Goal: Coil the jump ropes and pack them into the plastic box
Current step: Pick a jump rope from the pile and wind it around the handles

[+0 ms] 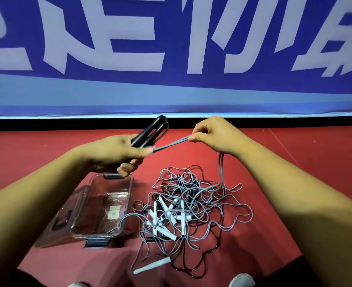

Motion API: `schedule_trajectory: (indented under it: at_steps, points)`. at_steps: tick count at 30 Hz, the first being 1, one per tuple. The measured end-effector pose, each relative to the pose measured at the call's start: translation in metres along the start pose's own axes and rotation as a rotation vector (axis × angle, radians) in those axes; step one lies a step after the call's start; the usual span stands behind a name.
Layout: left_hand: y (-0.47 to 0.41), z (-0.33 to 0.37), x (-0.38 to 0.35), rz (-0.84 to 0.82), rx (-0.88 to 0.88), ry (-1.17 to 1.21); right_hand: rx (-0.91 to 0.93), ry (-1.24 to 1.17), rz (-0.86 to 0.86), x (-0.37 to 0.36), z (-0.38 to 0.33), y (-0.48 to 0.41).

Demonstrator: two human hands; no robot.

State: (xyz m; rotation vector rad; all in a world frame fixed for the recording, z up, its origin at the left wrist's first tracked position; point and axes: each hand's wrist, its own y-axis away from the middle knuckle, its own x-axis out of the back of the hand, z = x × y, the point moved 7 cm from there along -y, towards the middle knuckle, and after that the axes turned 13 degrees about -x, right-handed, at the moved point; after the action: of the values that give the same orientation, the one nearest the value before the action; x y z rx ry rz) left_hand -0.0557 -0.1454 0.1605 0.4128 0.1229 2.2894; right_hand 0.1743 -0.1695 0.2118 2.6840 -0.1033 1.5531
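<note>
We are at the start of coiling one rope, with nothing packed yet. Our left hand (117, 151) is clamped round two black handles (148, 132) held side by side, their far ends pointing up and away. Our right hand (214, 134) pinches the doubled grey cord (171, 144) between thumb and fingers, so it runs taut between the hands. From the right hand the two strands drop into the pile (193, 206) on the red floor (295, 183). As we judge it, the next move is to draw the cord free of the tangle without dragging other ropes along, then lay even loops against the handles and carry the bundle left and down into the box (132, 189). There is one clear box, near and left of the pile, open, with only a label on its bottom, and one lid (46, 230) lying against its left side. A grey loop touches its right wall. Black handles: two, both in hand. White handles: about eight, seven clustered in the pile and one (152, 266) lying apart, nearest us. The tangle may hide more, so we cannot count the ropes exactly. Dark cord also shows among the grey.
</note>
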Motion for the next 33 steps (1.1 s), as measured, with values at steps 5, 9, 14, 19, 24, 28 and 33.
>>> schedule_trajectory:
  at_steps: [5, 9, 14, 19, 24, 28, 33]
  points:
    - [-0.003, -0.017, 0.011, -0.011, 0.036, -0.383, 0.014, 0.109, 0.015, -0.007, -0.012, 0.001]
    - [-0.003, -0.019, 0.001, -0.101, 0.054, -0.638, 0.081, 0.152, 0.063, -0.003, -0.025, 0.003]
    - [0.007, 0.011, -0.043, -0.313, -0.238, -0.661, 0.071, -0.017, 0.079, 0.000, -0.021, 0.000]
    - [0.011, 0.056, -0.022, 0.041, -0.459, -0.364, -0.018, -0.392, -0.041, -0.014, -0.014, -0.002]
    - [-0.001, 0.040, 0.012, 0.368, -0.316, 0.271, -0.164, -0.693, -0.335, -0.083, -0.032, 0.010]
    - [-0.006, 0.010, 0.044, 0.505, -0.181, 0.277, -0.278, -0.732, -0.484, -0.113, -0.043, 0.018]
    - [0.010, -0.018, 0.095, 0.684, -0.008, 0.017, -0.232, -0.461, -0.512, -0.109, -0.045, 0.033]
